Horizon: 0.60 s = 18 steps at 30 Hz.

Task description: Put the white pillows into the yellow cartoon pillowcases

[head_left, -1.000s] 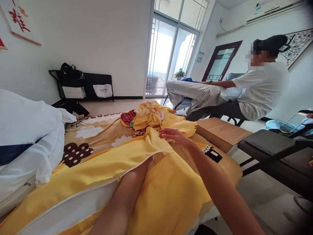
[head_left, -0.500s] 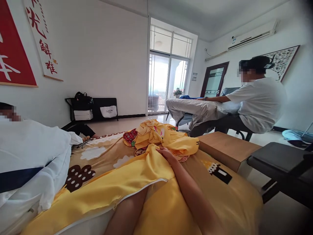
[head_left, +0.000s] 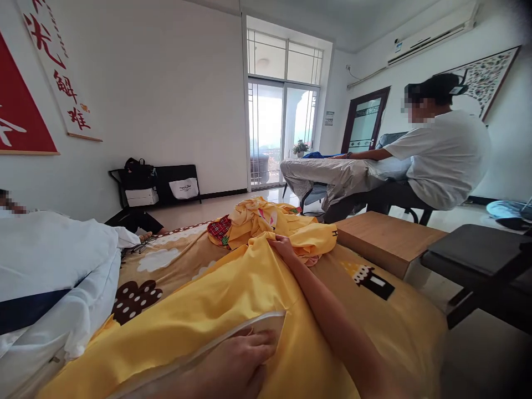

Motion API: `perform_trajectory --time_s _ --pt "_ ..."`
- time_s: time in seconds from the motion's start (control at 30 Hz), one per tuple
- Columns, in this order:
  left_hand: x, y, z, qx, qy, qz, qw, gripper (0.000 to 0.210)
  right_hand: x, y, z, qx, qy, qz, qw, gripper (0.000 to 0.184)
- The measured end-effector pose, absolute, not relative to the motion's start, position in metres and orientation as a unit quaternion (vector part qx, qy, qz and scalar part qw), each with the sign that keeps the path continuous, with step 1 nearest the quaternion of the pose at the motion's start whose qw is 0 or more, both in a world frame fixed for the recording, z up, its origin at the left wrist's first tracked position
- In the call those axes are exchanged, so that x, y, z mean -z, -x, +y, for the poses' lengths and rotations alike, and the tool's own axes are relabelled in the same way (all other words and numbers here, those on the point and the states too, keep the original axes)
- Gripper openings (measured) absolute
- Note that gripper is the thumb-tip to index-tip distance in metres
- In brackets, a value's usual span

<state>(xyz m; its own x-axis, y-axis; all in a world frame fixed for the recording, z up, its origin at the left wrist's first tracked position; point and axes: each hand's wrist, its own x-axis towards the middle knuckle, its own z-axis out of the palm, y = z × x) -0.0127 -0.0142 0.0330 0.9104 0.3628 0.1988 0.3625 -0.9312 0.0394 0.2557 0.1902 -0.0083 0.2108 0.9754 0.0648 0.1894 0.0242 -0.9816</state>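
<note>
A yellow duvet cover (head_left: 199,299) is spread in front of me, with a long white-edged opening running along its near side. My right hand (head_left: 285,249) pinches a gathered corner of it at the far end, the forearm lying over the cloth. Down at the opening is my left hand (head_left: 245,357), back of the hand up and fingers pointing right. Its fingertips are smeared by motion, so their grip is unclear. Beyond my right hand lies a crumpled heap of patterned yellow fabric (head_left: 253,219).
Beneath the cover is a tan patterned bedspread (head_left: 166,257). White bedding (head_left: 54,244) and a person are at the left. A wooden box (head_left: 390,235) and black chair (head_left: 465,249) stand right. Another person sits at a covered table (head_left: 320,169) farther back.
My left hand has come out from inside the cover to its opening. The cover's upper layer has dropped flatter and spread nearer. My right hand still grips the corner.
</note>
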Motion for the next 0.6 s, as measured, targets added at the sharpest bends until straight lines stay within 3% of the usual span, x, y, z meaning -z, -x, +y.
perform_trajectory --time_s 0.13,0.2,0.33,0.53,0.6 --pt "-0.043 0.022 -0.024 -0.148 -0.944 0.248 -0.162 0.056 -0.006 -0.254 0.187 -0.354 0.597 -0.515 0.503 0.026" --pt "-0.047 0.013 -0.015 -0.078 -0.933 0.299 -0.185 0.048 -0.018 -0.254 0.182 -0.326 0.607 -0.526 0.499 0.026" --pt "-0.044 -0.011 0.0 0.035 -0.954 0.273 -0.115 0.025 -0.047 -0.26 0.169 -0.249 0.623 -0.546 0.501 0.024" --pt "-0.059 -0.015 -0.028 0.045 -0.989 0.142 -0.019 0.014 -0.074 -0.26 0.15 -0.179 0.591 -0.54 0.572 0.023" --pt "-0.079 -0.012 -0.027 0.057 -0.988 0.132 0.047 0.023 -0.078 -0.257 0.143 -0.198 0.56 -0.546 0.59 0.028"
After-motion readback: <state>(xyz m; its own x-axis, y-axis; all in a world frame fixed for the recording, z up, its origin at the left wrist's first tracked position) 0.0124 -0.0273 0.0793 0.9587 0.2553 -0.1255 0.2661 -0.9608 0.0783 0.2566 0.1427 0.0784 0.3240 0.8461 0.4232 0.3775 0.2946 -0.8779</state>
